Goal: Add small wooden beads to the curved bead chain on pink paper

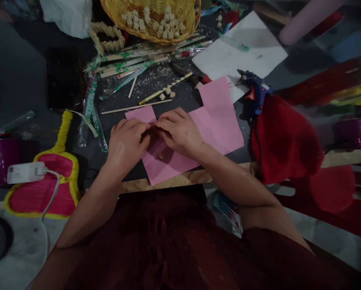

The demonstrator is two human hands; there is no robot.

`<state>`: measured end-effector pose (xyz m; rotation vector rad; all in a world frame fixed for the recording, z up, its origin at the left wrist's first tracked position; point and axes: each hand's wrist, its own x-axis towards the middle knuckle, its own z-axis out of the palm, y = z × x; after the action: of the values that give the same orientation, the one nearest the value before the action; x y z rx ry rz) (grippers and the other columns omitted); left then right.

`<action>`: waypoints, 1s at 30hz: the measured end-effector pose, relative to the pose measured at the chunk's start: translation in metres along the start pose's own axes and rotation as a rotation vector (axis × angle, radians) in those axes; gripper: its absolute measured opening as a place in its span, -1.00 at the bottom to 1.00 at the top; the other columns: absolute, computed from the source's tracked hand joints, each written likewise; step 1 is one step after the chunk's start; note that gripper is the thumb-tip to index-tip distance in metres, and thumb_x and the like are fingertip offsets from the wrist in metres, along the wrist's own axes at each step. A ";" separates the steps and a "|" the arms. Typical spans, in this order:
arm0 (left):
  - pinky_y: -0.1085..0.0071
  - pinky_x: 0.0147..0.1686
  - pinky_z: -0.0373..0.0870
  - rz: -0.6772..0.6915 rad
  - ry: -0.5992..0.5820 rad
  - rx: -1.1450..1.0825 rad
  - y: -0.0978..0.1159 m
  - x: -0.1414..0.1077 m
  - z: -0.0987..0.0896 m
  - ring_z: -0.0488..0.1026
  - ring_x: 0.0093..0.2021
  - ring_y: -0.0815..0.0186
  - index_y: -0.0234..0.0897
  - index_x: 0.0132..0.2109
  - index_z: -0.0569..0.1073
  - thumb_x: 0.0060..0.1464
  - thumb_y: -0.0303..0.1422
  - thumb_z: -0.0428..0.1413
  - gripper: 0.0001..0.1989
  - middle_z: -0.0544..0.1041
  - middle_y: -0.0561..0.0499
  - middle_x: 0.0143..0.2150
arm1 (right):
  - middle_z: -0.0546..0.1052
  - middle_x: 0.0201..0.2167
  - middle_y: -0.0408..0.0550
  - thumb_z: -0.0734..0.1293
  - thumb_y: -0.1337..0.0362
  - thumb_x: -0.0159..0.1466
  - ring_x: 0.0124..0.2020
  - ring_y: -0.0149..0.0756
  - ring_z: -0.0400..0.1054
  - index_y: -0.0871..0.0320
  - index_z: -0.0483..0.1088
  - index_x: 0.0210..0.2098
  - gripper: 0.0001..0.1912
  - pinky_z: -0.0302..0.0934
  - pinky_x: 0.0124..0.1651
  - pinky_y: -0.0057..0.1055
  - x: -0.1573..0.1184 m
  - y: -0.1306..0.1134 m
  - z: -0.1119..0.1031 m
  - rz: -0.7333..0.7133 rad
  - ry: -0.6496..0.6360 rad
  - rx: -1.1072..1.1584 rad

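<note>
Pink paper (pixel 216 121) lies on the dark table near its front edge. Over its left part, my left hand (pixel 127 141) and my right hand (pixel 180 131) meet with bent fingers, thumbs and fingertips drawn together. What they pinch between them is too dark and small to name. A tiny light piece (pixel 161 156) rests on the paper below my fingers. Just beyond my hands are a thin wooden stick (pixel 136 106), a yellow patterned stick (pixel 165 88) and small wooden pieces (pixel 167 92).
A wicker basket (pixel 156 38) with small wooden blocks stands at the back, beside wrapped chopsticks (pixel 132 60). To the right are white paper (pixel 241 50), a blue glue gun (pixel 259 90) and red cloth (pixel 286 141). At left lie a phone (pixel 64 78) and a pink-yellow craft piece (pixel 44 197).
</note>
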<state>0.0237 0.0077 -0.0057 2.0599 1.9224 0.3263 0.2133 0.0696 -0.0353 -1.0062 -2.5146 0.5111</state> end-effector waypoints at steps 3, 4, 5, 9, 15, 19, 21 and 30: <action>-0.05 0.12 0.42 0.003 -0.015 0.001 -0.001 0.000 0.000 0.51 0.10 -0.05 -0.12 0.01 0.60 0.25 -0.35 0.05 -0.72 0.63 -0.12 0.02 | 0.60 0.02 0.03 0.23 0.28 0.47 0.05 -0.03 0.30 0.06 0.59 0.02 -0.70 0.21 0.13 -0.06 0.001 -0.001 0.000 0.006 0.002 -0.010; -0.04 0.12 0.42 0.005 -0.017 0.000 -0.001 0.001 0.000 0.51 0.10 -0.05 -0.11 0.01 0.60 0.25 -0.34 0.06 -0.73 0.63 -0.12 0.02 | 0.60 0.02 0.03 0.24 0.28 0.46 0.05 -0.02 0.30 0.06 0.59 0.01 -0.71 0.21 0.13 -0.06 0.001 -0.001 0.000 0.008 0.001 -0.012; -0.04 0.13 0.42 0.008 -0.018 -0.005 -0.001 0.001 0.000 0.51 0.10 -0.05 -0.11 0.01 0.60 0.25 -0.34 0.06 -0.73 0.63 -0.12 0.02 | 0.60 0.01 0.03 0.24 0.28 0.46 0.05 -0.02 0.30 0.06 0.59 0.01 -0.71 0.21 0.12 -0.06 0.001 -0.001 0.000 0.011 0.000 -0.012; -0.06 0.15 0.42 0.021 -0.015 -0.053 -0.003 0.000 -0.003 0.52 0.09 -0.06 -0.13 0.02 0.59 0.21 -0.36 0.10 -0.72 0.64 -0.12 0.02 | 0.59 0.02 0.04 0.24 0.28 0.46 0.06 -0.01 0.30 0.05 0.60 0.00 -0.71 0.21 0.13 -0.04 0.001 0.000 0.000 0.021 -0.009 0.003; 0.02 0.19 0.42 0.045 -0.027 -0.125 -0.009 -0.002 -0.015 0.55 0.07 0.01 -0.13 0.00 0.59 0.20 -0.33 0.15 -0.75 0.65 -0.09 0.03 | 0.60 0.04 0.03 0.24 0.27 0.47 0.07 -0.02 0.32 0.07 0.60 0.01 -0.71 0.21 0.15 -0.03 0.001 0.001 0.000 0.011 -0.015 0.018; 0.01 0.21 0.40 0.036 -0.015 -0.076 -0.010 -0.004 -0.016 0.54 0.07 0.02 -0.14 -0.05 0.59 0.22 -0.34 0.10 -0.79 0.64 -0.09 0.00 | 0.59 0.05 0.04 0.25 0.28 0.47 0.08 -0.03 0.33 0.05 0.59 0.03 -0.71 0.21 0.15 -0.02 0.001 0.001 0.000 0.019 -0.026 0.022; 0.02 0.21 0.40 0.032 -0.008 -0.038 -0.010 -0.004 -0.014 0.53 0.07 0.02 -0.14 -0.07 0.58 0.22 -0.35 0.08 -0.79 0.63 -0.09 -0.02 | 0.59 0.05 0.03 0.25 0.27 0.48 0.09 -0.03 0.33 0.04 0.59 0.04 -0.71 0.20 0.15 -0.03 0.001 0.001 -0.001 0.022 -0.034 0.022; -0.03 0.18 0.41 0.046 -0.016 -0.020 -0.005 -0.004 -0.010 0.53 0.06 -0.03 -0.19 -0.06 0.60 0.26 -0.36 0.04 -0.76 0.64 -0.16 -0.02 | 0.60 0.03 0.02 0.23 0.27 0.49 0.07 -0.04 0.33 0.06 0.60 0.01 -0.71 0.20 0.15 -0.04 0.001 0.000 0.000 0.017 -0.014 0.015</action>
<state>0.0151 0.0050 0.0014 2.0897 1.8570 0.3369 0.2125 0.0705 -0.0351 -1.0222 -2.5128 0.5430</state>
